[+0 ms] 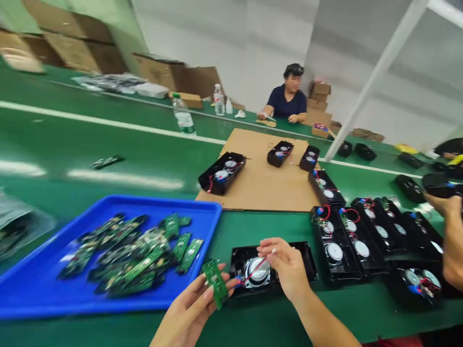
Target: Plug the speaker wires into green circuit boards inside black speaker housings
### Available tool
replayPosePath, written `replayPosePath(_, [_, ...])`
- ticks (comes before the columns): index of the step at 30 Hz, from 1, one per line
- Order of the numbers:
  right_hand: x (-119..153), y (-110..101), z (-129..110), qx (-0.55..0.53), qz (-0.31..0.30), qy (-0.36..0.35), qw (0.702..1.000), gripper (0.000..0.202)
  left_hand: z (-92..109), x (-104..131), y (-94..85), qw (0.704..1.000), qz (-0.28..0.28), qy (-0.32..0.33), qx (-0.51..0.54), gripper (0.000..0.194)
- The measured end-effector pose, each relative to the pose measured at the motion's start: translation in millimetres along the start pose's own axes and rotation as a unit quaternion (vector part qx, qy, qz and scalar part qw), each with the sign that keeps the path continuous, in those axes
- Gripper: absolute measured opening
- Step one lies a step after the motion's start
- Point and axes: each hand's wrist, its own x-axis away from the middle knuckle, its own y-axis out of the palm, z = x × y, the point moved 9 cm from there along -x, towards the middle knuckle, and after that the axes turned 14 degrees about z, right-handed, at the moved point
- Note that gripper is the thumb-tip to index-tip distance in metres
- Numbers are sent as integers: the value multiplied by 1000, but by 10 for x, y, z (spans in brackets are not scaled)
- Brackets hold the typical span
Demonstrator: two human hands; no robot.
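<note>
My left hand point(202, 299) is closed on a green circuit board point(216, 283), tilted between thumb and fingers, with a fingertip near a small blue part at the wire's lower end. My right hand point(284, 265) pinches the white plug point(274, 251) of a red and dark wire point(255, 271). Beneath both hands, a black speaker housing point(309, 260) lies open side up on the green table. A round silver speaker point(257, 272) sits inside it, and the right hand covers part of the housing.
A blue tray point(108, 306) heaped with circuit boards point(144, 255) stands left. Several speaker housings point(334, 253) are lined up right; others lie on a cardboard sheet point(260, 188). A co-worker's arm point(452, 236) reaches in at right. Another person point(287, 101) sits across the table. A bottle point(184, 118) stands behind.
</note>
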Motion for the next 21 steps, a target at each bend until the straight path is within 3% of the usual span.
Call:
replayPosePath(2, [-57,66,100,-47,-2,69,997,23,32,4,22,1000,5,13,19,45])
replayPosePath(4, [-51,148,114,-2,-26,76,997,17,49,13,55,999,-2,28,29,46])
replayPosePath(7, [57,315,-61,160,-97,-39,982,6,50,36,96,998,-22,53,28,47])
replayPosePath(11, [294,525,-314,288,-147,-222,920,16,53,74,163,995,-60,77,9,48])
replayPosePath(13, [372,570,-376,314,-142,-284,894,21,66,91,187,994,-68,86,-1,47])
replayPosePath(18, [416,554,-452,345,-109,-384,850,18,149,114,177,990,-27,135,-14,24])
replayPosePath(21, [457,540,-535,369,-81,-458,805,15,163,128,235,986,-41,158,-39,20])
